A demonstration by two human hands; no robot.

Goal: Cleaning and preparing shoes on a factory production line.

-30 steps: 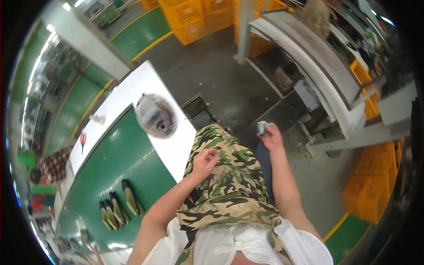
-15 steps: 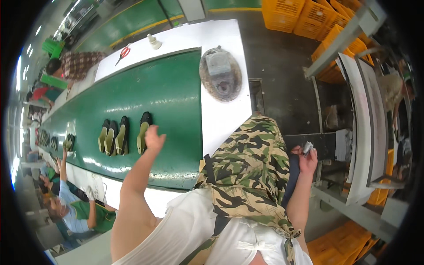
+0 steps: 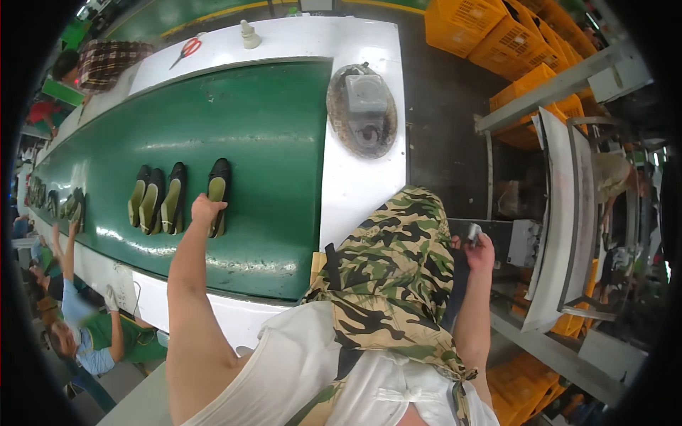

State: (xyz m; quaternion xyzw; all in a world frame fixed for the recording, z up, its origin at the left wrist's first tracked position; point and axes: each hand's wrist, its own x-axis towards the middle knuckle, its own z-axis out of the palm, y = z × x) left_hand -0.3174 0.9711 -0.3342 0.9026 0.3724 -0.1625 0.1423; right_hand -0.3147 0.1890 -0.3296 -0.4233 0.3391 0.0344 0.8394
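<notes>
A black flat shoe [image 3: 220,177] with a yellow-green insole lies toe-away on the green belt [image 3: 277,142]. My left hand [image 3: 207,210] is closed around its heel end, covering part of it. Just left of it, three similar shoes [image 3: 172,199] lie side by side in a row, their toes pointing away too. Off to the right, past the camouflage apron on my lap, my right hand [image 3: 480,253] pinches a small crumpled whitish-grey piece [image 3: 474,231], too small to name.
On the white table border sit an oval stained tray [image 3: 341,135] with a translucent block, a small white bottle [image 3: 249,35] and red-handled scissors [image 3: 187,51]. Orange crates [image 3: 462,25] are stacked far right, near a metal-framed rack [image 3: 554,213]. Co-workers [image 3: 106,341] sit along the belt's left.
My left hand has moved left onto the heel of the nearest shoe and closed on it. My right hand keeps its small piece. The whole view has shifted slightly.
</notes>
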